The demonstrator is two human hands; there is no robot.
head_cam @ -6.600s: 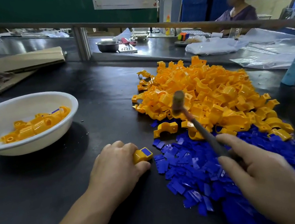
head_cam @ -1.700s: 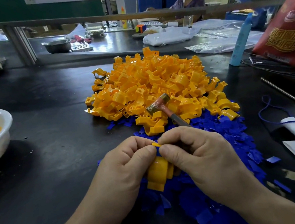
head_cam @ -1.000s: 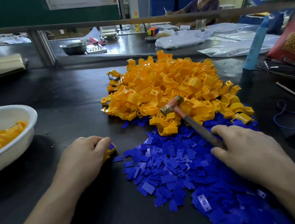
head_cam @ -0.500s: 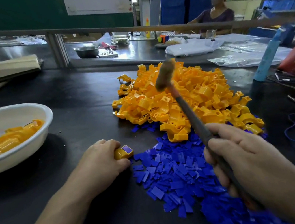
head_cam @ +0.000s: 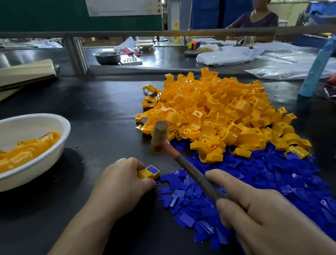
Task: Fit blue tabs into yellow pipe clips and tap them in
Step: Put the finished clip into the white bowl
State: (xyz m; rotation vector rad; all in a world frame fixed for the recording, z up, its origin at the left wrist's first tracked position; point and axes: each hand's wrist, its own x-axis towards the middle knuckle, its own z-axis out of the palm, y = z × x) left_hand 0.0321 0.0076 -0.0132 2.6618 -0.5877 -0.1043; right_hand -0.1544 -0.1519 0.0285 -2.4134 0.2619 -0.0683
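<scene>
My left hand (head_cam: 120, 188) grips a yellow pipe clip (head_cam: 147, 172) against the black table, with a blue tab (head_cam: 152, 169) showing in its top face. My right hand (head_cam: 260, 220) grips the handle of a small hammer (head_cam: 159, 136), whose head hangs a little above and to the right of the clip. A big heap of yellow clips (head_cam: 214, 112) lies behind. Loose blue tabs (head_cam: 256, 182) spread in front of the heap, under the hammer handle and my right hand.
A white bowl (head_cam: 59, 125) holding several yellow clips stands at the left. A blue tube (head_cam: 316, 69) and plastic bags lie at the right, cardboard at the far left. A rail crosses the back, and a person sits beyond it.
The hammer head has swung down from high above the heap to just above the clip. My left hand has kept the clip pinned in place.
</scene>
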